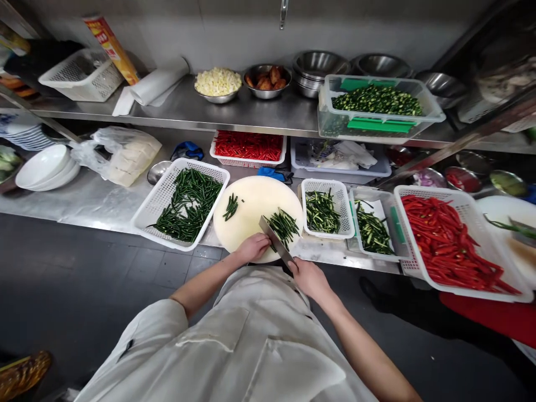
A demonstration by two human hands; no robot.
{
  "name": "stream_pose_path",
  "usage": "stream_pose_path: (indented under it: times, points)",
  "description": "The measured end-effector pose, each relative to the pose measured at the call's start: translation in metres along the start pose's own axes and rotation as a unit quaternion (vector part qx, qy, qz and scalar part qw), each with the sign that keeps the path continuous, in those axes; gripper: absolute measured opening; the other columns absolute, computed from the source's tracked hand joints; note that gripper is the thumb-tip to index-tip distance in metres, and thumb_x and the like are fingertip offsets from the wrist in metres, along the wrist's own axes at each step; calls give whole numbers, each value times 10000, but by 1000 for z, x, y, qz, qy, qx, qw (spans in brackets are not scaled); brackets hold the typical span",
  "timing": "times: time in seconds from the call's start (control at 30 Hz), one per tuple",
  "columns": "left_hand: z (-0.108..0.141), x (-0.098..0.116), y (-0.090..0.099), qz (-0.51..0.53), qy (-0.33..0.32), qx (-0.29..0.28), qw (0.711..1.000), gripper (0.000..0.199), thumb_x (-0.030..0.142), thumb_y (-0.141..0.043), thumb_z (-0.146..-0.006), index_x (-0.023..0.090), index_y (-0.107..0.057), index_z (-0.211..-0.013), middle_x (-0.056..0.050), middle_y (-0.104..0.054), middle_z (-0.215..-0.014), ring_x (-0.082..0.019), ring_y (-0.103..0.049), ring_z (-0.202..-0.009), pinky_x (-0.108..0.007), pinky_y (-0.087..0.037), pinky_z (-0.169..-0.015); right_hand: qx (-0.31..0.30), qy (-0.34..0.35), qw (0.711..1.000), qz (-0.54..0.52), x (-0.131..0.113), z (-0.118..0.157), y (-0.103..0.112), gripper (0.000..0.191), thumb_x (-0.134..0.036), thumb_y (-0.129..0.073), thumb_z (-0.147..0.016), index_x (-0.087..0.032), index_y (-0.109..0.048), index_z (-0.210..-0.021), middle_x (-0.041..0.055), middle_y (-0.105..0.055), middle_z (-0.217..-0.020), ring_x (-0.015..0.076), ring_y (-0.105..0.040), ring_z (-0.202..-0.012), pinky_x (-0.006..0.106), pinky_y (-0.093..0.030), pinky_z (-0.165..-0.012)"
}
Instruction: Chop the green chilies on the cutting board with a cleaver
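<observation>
A round white cutting board (251, 195) lies at the counter's front edge. My right hand (310, 276) is closed around the handle of a cleaver (276, 241), whose blade slants up and left over the board. Against the blade's left side, the fingers of my left hand (255, 247) are bent together; what they hold, if anything, is hidden. Cut green peppers (285, 226) lie just right of the blade, and a small bunch of green peppers (230, 207) rests on the board's left part. Left of the board stands a white basket (140, 219) full of whole green peppers.
Right of the board are a small basket of cut green pieces (321, 212), a clear tub (402, 226) and a basket of red chillies (456, 240). A steel shelf (234, 116) with bowls crosses behind. Part of another person (489, 318) shows at the lower right.
</observation>
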State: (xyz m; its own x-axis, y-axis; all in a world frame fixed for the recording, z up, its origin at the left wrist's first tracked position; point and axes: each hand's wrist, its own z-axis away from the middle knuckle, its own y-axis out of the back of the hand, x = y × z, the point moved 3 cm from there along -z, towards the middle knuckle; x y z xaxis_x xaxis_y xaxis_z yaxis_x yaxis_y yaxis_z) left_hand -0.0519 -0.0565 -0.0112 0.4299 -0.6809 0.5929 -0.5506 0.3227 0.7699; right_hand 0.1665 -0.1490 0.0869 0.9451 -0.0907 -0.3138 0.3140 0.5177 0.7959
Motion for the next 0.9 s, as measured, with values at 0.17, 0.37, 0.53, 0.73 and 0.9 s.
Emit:
stream_pose_path:
  times: [0.17, 0.37, 0.53, 0.73, 0.9]
  points:
    - [1, 1, -1, -8, 3, 3, 1000, 243, 204, -464, -1065, 191, -695, -1140, -103, -709, -1138, -223, -655, -1094, -388, -563, -1011, -2, -9, 1000, -14, -12, -29, -1, 352, -357, -394, -1114, -179, -695, -1157, 153, -789, -1070, 269, -731, -1006, 307, -409, -789]
    - [-2, -2, 15, -45, -14, -11, 999, 216, 196, -505, -1034, 206, -703, -1122, -90, -711, -1085, -229, -651, -1062, -375, -568, -963, 67, 7, 996, -55, -49, -78, 9, 398, -378, -367, -1135, -169, -705, -1132, 140, -783, -1125, 237, -715, -1064, 276, -428, -842]
    - [6, -56, 73, -136, 199, 166, 956, 183, 210, -571, -991, 207, -675, -1142, -118, -684, -1093, -275, -648, -1082, -446, -558, -990, 63, 39, 991, -109, -21, -44, -4, 403, -401, -359, -1125, -198, -705, -1090, 122, -787, -1048, 249, -728, -1000, 275, -438, -823]
    - [25, -79, 80, -135, 268, 174, 938, 335, 129, -558, -951, 168, -605, -1281, -126, -690, -1082, -286, -670, -1052, -442, -587, -939, -42, 70, 989, -126, 16, -11, -15, 393, -416, -397, -1087, -224, -724, -981, 88, -798, -1034, 264, -722, -987, 293, -465, -833]
    - [25, -42, 43, -115, 175, 138, 968, 254, 153, -520, -1013, 229, -707, -1167, -99, -692, -1114, -256, -671, -1089, -434, -585, -1012, 27, -10, 999, -43, 4, -15, 0, 389, -396, -379, -1111, -206, -712, -1051, 118, -799, -1049, 257, -734, -1006, 287, -440, -819]
